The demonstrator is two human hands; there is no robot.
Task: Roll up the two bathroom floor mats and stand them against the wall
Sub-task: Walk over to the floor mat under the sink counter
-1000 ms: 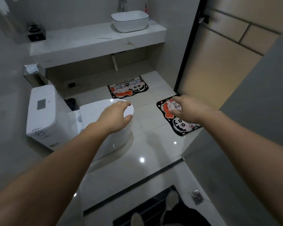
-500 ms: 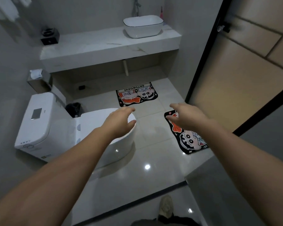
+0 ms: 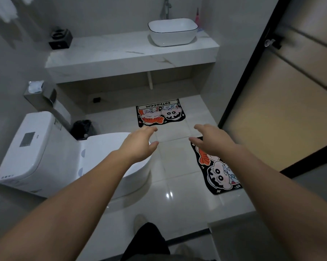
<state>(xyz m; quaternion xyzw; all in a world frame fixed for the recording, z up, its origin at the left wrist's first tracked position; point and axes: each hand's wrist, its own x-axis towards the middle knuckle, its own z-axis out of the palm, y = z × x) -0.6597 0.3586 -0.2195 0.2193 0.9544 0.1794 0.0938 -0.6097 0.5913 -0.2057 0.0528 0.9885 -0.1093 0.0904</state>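
Two black cartoon-print floor mats lie flat on the pale tiled floor. The far mat (image 3: 160, 113), lettered BATHROOM, sits in front of the open space under the vanity. The near mat (image 3: 218, 171) lies by the door on the right, its far end hidden under my right hand. My left hand (image 3: 140, 145) is stretched forward above the toilet lid's front edge, fingers apart, holding nothing. My right hand (image 3: 210, 141) is held out above the near mat's far end, fingers spread and empty. Neither hand touches a mat.
A white toilet (image 3: 51, 155) fills the left side, with a black bin (image 3: 83, 129) behind it. A marble vanity shelf (image 3: 132, 55) carries a white basin (image 3: 173, 32). A tan door with a black frame (image 3: 283, 102) bounds the right. My foot (image 3: 139, 221) is on the tiles.
I have stepped forward into the bathroom, so both mats appear closer. Both hands have opened from loosely curled to spread fingers and reach further ahead.
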